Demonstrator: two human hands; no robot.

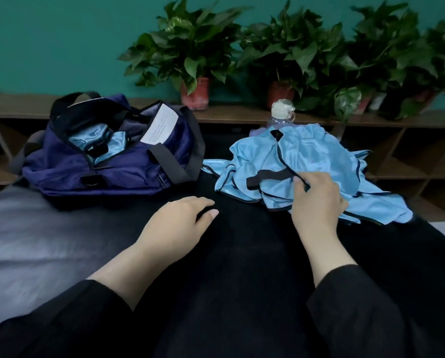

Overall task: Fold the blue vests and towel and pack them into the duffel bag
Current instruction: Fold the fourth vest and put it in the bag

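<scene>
Head view: right hand rests on the near edge of the light blue vest pile, fingers curled onto the fabric beside a black strap. Left hand hovers over the dark table, fingers relaxed, holding nothing. The navy duffel bag gapes open at far left, blue fabric inside.

Left hand flat, fingers loose — right hand forward, fingers curled.
</scene>
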